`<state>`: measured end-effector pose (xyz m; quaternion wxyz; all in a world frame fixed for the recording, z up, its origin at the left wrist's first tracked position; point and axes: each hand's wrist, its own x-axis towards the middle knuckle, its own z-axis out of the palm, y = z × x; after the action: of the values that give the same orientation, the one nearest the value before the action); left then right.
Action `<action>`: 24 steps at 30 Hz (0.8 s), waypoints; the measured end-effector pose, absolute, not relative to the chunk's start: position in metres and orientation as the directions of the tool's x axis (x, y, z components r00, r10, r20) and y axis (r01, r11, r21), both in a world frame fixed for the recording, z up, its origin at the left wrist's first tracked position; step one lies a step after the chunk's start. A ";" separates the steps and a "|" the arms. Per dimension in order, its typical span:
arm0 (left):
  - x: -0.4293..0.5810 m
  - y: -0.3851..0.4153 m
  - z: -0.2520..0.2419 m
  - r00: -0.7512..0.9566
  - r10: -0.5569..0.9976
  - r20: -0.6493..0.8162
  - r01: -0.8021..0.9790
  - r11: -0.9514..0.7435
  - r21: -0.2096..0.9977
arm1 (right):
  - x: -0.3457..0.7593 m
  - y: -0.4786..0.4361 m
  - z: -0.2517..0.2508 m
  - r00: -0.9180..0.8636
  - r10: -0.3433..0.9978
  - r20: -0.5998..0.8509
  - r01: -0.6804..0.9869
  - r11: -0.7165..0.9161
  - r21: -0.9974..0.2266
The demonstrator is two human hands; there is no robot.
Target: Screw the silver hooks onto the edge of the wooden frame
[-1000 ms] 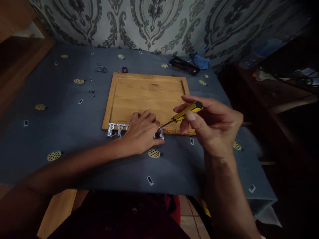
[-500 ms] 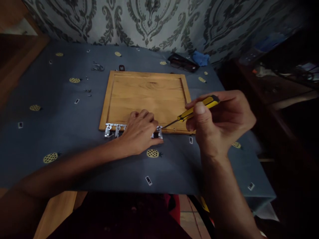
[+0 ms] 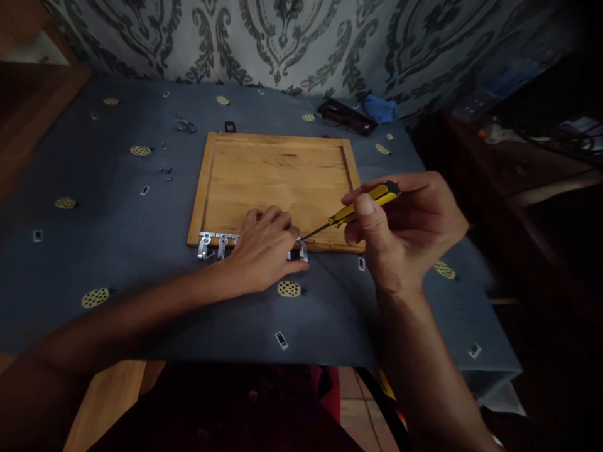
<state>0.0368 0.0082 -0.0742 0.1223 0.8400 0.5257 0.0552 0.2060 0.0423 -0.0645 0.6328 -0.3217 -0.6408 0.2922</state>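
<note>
A framed wooden panel (image 3: 277,172) lies flat on the table. Several metal hinges (image 3: 205,246) line its near edge. Over the middle of that row, my left hand (image 3: 264,251) is closed on a hinge (image 3: 303,252), fingers curled on the panel side and thumb at the near side; the palm hides other hinges. In my right hand (image 3: 409,232), thumb and fingers pinch the yellow and black handle of a screwdriver (image 3: 342,215). Its shaft slopes down left, with the tip at the rightmost hinge, by my left fingers.
The table has a blue-grey cloth (image 3: 113,232) with pineapple prints. Small screws (image 3: 166,170) lie left of the panel. Behind it are a grey looped item (image 3: 184,124), dark glasses (image 3: 346,117) and a blue cloth (image 3: 379,108). A patterned curtain (image 3: 282,37) hangs at the back.
My right hand has moved a little left with the screwdriver, and the tip has shifted left on the rightmost hinge. My left hand stays in place.
</note>
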 end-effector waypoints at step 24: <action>0.036 0.008 -0.078 0.453 0.891 0.014 0.863 -0.443 0.241 | 0.209 0.041 -0.062 -0.154 0.807 0.569 -0.059 0.568 -0.821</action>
<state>0.0359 0.0080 -0.0781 0.0999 0.8466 0.5181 0.0696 0.2087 0.0409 -0.0623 0.5860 -0.2819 -0.6637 0.3696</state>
